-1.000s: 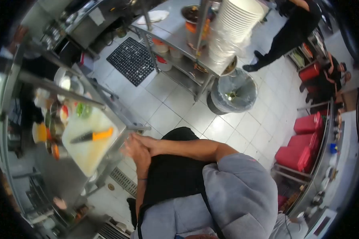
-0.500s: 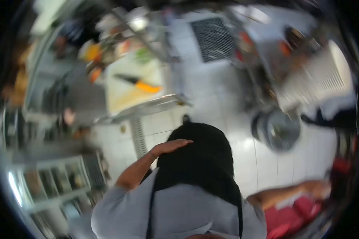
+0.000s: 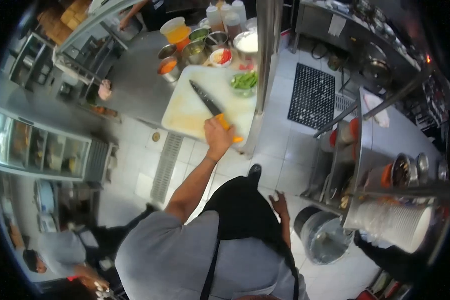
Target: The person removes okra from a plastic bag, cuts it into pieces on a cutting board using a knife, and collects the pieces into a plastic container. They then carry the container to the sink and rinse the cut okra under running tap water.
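Observation:
My left hand (image 3: pixel 219 138) is closed around the orange handle of a chef's knife (image 3: pixel 205 98). The dark blade lies over a white cutting board (image 3: pixel 177 112), its tip pointing away from me. On the board's far right corner is a clear bowl of cut green vegetables (image 3: pixel 244 82). Down by my right side hangs my right hand (image 3: pixel 280 204), fingers apart, with nothing I can make out in it.
Beyond the board stand metal bowls (image 3: pixel 194 52), a tub of orange food (image 3: pixel 176 31) and squeeze bottles (image 3: pixel 215 19). A metal post (image 3: pixel 270 55) rises at the board's right. A lined bin (image 3: pixel 327 240) and stacked white plates (image 3: pixel 392 225) are right; another person (image 3: pixel 65 252) is lower left.
My left hand has moved from my apron to the knife handle and closed on it. My right arm has come in from far right to hang by my side. The view has turned.

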Tool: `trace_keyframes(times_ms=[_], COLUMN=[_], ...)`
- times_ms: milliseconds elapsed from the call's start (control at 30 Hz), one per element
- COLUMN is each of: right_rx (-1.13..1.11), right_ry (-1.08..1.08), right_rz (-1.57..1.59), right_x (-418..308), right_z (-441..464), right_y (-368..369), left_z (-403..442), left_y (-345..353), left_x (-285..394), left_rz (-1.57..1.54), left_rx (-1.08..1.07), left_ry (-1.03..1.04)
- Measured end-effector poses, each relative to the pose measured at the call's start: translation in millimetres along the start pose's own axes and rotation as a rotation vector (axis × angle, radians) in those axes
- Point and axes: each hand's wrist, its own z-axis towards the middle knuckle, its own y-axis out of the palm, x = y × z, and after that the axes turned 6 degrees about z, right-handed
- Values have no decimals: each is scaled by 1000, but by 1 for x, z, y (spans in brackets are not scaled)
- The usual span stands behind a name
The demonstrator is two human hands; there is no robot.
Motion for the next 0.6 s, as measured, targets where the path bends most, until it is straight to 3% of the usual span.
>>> trace_keyframes(times_ms=[67,133,200,233,267,333,400,467,500,567,600], right_rx=[-2,5,40,50,62,-65,-58,-53,-59,-115,-123], right_ry=[-247,-198,-159,-129,-127,132,88,43,1,-21,-44], right_rz=[75,103,-31,-128,-129,-415,-311,-200,-235,-278,-299], right_x=[-52,-57,-40,-22,-24,-31,-27,-32,-35,-65,-81], right_z=[4,19,36,44,46,51,69,87,99,119,131], right_y=[-26,-44,-59,-64,-76,-96,-106,-105,-104,-108,-106], left_z=[5,18,29,37,46,66,84,96,104,120,125], left_y=[12,-1,-3,-5,-10,-27,-24,1,9,23,34], left_x=[-21,-50,-90,-103,-102,-80,-55,-22,-8,18,16], left_rz=[-73,-61,-42,-6,32,6,-10,-390,-390,-860,-861], left_rx=[29,-106,-34,-6,20,72,127,-90,-92,-451,-472], left_ry=[-23,-64,55,3,-45,6,56,-186,-168,-690,-659])
